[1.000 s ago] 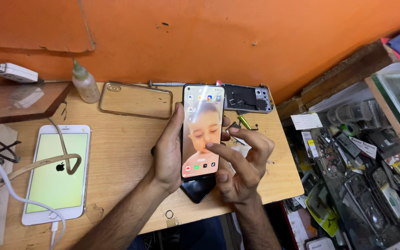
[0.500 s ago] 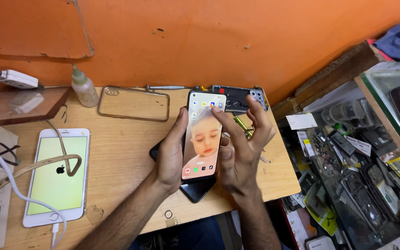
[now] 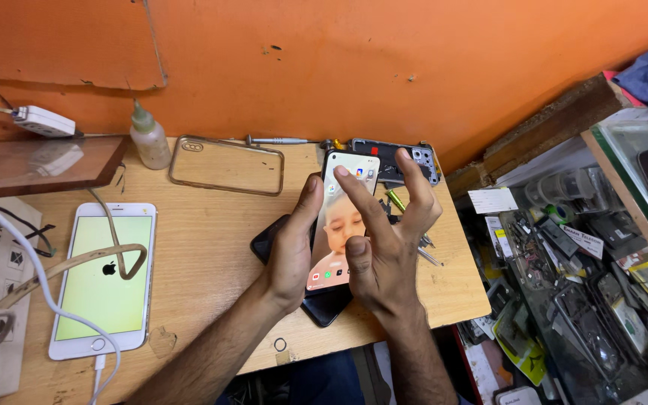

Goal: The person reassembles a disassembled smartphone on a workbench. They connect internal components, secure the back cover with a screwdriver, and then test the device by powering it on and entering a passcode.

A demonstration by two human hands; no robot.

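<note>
My left hand (image 3: 292, 247) grips a lit smartphone (image 3: 337, 225) by its left edge, holding it tilted over the wooden table (image 3: 211, 247). Its screen shows a photo wallpaper with small icons. My right hand (image 3: 384, 240) is spread over the screen, the index fingertip touching near the top of the display and the thumb resting low on the glass. Under the held phone lies a dark phone (image 3: 325, 306) flat on the table.
A white phone (image 3: 106, 277) with a pale green screen lies at left, cable plugged in. A clear phone case (image 3: 226, 165), a small glue bottle (image 3: 148, 139), a screwdriver (image 3: 279, 140) and an opened phone frame (image 3: 399, 159) sit near the wall. A cluttered parts shelf (image 3: 586, 255) is at right.
My right hand has slid up the screen, from the lower part of the display to near its top. The left hand keeps its grip on the phone.
</note>
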